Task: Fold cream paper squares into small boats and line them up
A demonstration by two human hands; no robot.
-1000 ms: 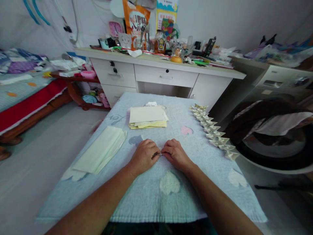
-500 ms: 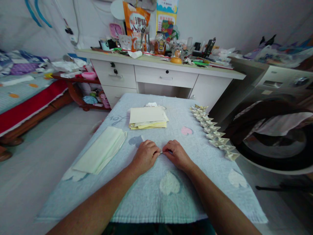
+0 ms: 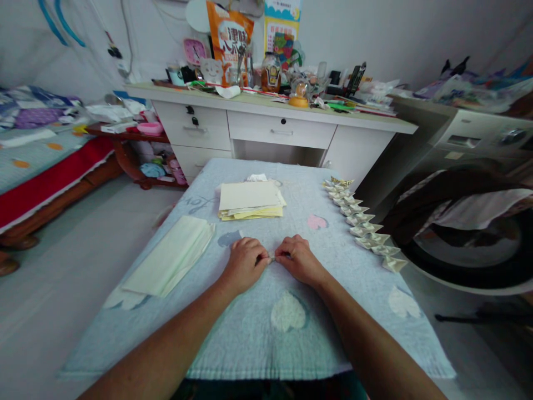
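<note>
My left hand (image 3: 247, 263) and my right hand (image 3: 298, 258) meet over the middle of the cloth-covered table (image 3: 250, 333). Between their fingertips they pinch a small piece of folded paper (image 3: 271, 257), mostly hidden by the fingers. Beyond the hands lies a stack of cream paper sheets (image 3: 250, 197) with yellowish ones underneath. Left of my left hand rests a pile of long pale-green paper (image 3: 169, 258). To the right, a slanting row of several folded paper pieces (image 3: 361, 221) with pointed tips runs along the table.
Behind the table stands a white desk (image 3: 272, 125) crowded with a jar (image 3: 271, 73), an orange snack bag (image 3: 230, 41) and a pink clock (image 3: 194, 51). A washing machine (image 3: 470, 136) is at the right. On the left are a bed (image 3: 50, 166) and a low wooden shelf (image 3: 125, 144).
The fingertips have drawn slightly apart, so a little more of the folded paper shows between them. The view has shifted very slightly; the papers on the table lie as before.
</note>
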